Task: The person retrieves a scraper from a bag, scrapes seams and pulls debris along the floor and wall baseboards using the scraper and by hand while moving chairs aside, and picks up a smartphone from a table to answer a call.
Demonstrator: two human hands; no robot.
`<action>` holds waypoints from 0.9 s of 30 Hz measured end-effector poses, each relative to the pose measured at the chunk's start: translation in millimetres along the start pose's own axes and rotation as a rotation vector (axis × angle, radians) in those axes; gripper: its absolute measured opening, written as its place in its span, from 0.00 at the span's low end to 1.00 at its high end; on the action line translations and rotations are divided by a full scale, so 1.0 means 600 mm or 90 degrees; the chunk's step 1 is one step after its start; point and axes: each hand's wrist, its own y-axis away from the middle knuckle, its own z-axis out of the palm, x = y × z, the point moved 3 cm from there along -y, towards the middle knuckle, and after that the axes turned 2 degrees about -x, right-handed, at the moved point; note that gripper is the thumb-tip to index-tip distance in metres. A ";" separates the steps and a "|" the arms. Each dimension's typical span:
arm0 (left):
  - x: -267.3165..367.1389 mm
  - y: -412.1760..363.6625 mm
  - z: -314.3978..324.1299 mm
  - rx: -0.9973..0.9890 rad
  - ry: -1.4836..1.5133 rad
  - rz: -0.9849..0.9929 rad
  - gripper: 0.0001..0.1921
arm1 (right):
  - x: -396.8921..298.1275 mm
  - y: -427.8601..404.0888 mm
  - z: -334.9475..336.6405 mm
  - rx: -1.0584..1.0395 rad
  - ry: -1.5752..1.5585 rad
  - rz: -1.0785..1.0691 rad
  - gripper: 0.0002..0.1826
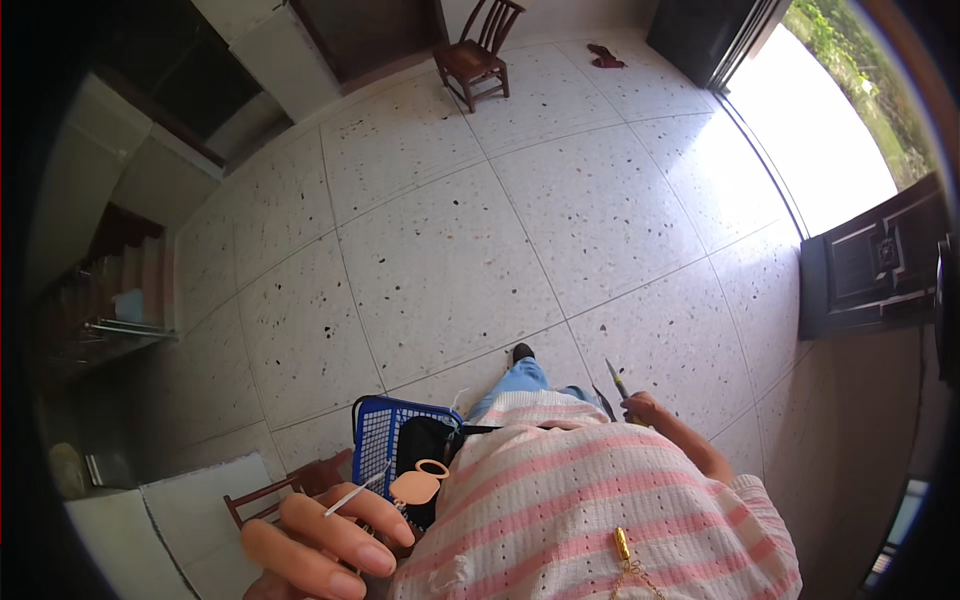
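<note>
My left hand point(326, 544) is raised close to the camera at the lower left, its fingers curled. A thin white strip point(347, 498) lies across its fingers; whether they grip it is unclear. Just beyond the fingertips is a flat peach-coloured piece with a ring point(415, 487), joined to a small chain. Against my left side rests a blue plastic basket point(373, 435) with a black item point(420, 439) inside. Down by my right leg, my right hand point(642, 407) grips a pointed tool point(616, 377) with a yellowish band. A dark strip beside it may be a second blade.
A wooden chair point(471, 64) stands by the far wall, with a dark red item point(606, 57) on the speckled floor point(435, 255) nearby. Dark doors point(874, 259) flank a bright doorway at right. A reddish-brown wooden chair point(319, 474) is beside the basket. Stairs point(142, 274) rise at left.
</note>
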 end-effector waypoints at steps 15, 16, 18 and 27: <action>-0.345 -0.318 -0.176 0.016 0.005 0.020 0.41 | -0.322 -0.061 -0.074 0.059 0.205 0.129 0.09; -0.368 -0.343 -0.192 0.013 -0.004 0.021 0.41 | -0.367 -0.085 -0.078 0.061 0.208 0.126 0.09; -0.408 -0.404 -0.222 0.007 -0.022 0.022 0.41 | -0.454 -0.145 -0.093 0.056 0.231 0.106 0.09; -0.561 -0.631 -0.326 0.021 -0.129 -0.098 0.28 | -0.998 -0.427 -0.114 0.048 -0.094 -0.099 0.05</action>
